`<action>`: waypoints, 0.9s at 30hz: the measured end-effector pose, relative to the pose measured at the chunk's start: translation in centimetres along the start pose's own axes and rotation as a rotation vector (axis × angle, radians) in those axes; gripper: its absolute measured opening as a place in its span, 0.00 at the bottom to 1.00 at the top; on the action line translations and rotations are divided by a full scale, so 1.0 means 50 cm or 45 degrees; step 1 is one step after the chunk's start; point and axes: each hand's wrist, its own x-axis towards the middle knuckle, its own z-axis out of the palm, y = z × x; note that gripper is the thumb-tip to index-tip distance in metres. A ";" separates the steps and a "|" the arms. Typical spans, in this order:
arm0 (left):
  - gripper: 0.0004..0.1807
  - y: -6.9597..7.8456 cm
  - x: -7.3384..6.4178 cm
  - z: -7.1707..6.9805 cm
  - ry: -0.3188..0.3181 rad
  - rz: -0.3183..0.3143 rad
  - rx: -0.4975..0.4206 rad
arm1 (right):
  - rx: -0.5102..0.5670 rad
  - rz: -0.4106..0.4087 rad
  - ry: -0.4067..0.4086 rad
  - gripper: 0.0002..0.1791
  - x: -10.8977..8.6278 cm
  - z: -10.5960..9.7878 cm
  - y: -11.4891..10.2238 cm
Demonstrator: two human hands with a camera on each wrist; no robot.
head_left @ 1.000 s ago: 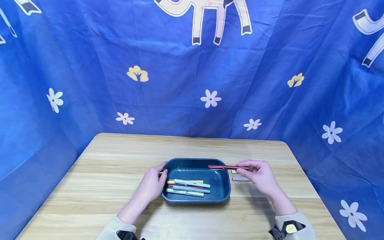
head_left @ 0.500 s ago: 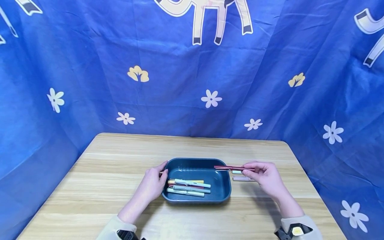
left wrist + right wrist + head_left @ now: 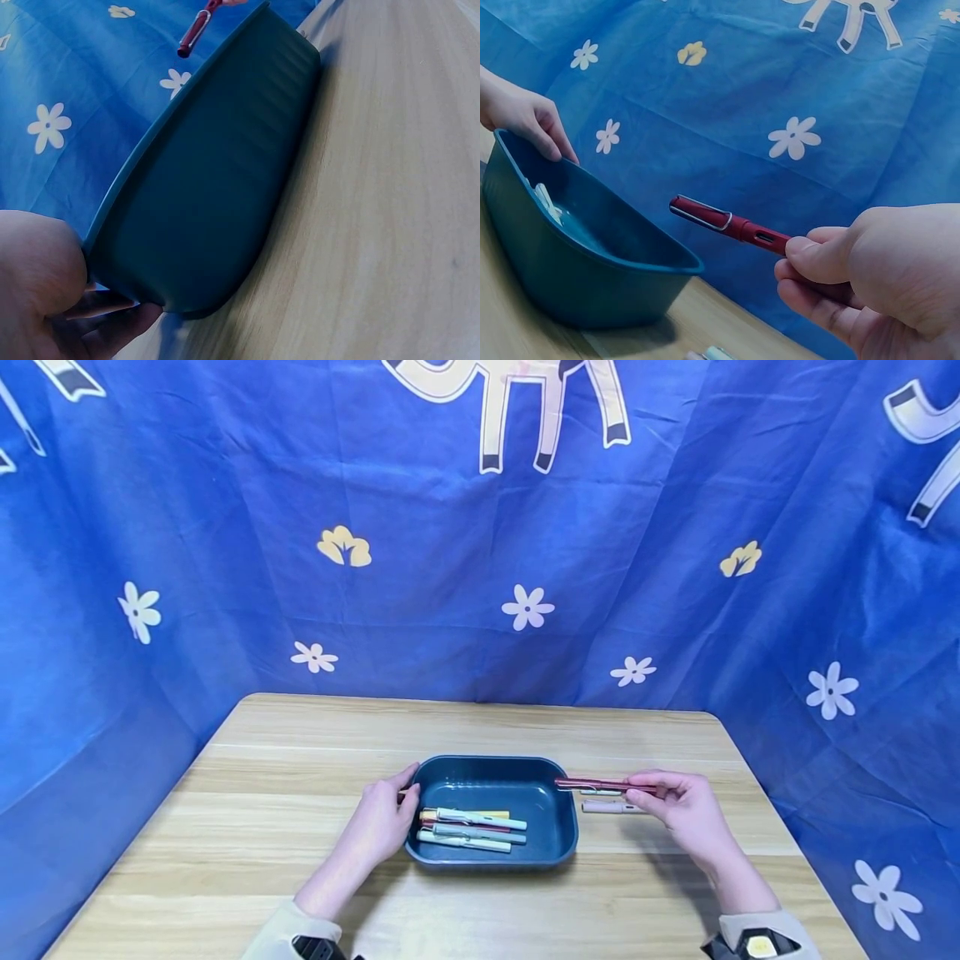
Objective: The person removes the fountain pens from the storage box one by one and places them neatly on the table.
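A dark teal plastic bin point(image 3: 480, 865) stands on the table with several pens point(image 3: 472, 831) lying in its left half. My left hand point(image 3: 386, 814) grips the bin's left end, its thumb at the rim and fingers against the outer wall. Between thumb and fingers, my right hand point(image 3: 686, 814) pinches a red fountain pen point(image 3: 727, 223) with a wire clip. The pen is roughly level, its clip end pointing left by the bin's right rim. Below it on the table lie a pale lilac pen point(image 3: 603, 807) and a pale green pen point(image 3: 600, 792), partly hidden.
The light wood table point(image 3: 315, 727) runs back to a blue cloth backdrop point(image 3: 420, 610) printed with flowers and animals. The same cloth hangs along both sides. Wrist cameras point(image 3: 753, 942) sit on the sleeves.
My right hand has moved to the right with the red fountain pen, whose clip end has gone from over the bin to its right rim. The left hand and bin have stayed put.
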 end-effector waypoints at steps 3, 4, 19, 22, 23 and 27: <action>0.26 0.000 0.001 0.001 0.001 0.002 0.001 | -0.017 0.010 0.026 0.13 -0.005 -0.008 0.006; 0.26 0.000 0.001 0.001 0.000 0.002 0.002 | -0.019 0.012 0.036 0.13 -0.008 -0.011 0.009; 0.26 -0.001 0.000 -0.001 -0.005 -0.010 0.001 | -0.022 0.014 0.084 0.14 -0.035 -0.054 0.058; 0.26 -0.001 0.001 -0.001 -0.008 -0.011 -0.002 | -0.039 0.047 0.094 0.14 -0.042 -0.059 0.069; 0.26 -0.001 0.001 -0.001 -0.008 -0.011 -0.001 | -0.048 0.061 0.096 0.14 -0.044 -0.060 0.073; 0.26 0.000 0.001 -0.001 -0.009 -0.008 0.001 | -0.073 0.120 0.103 0.15 -0.053 -0.062 0.090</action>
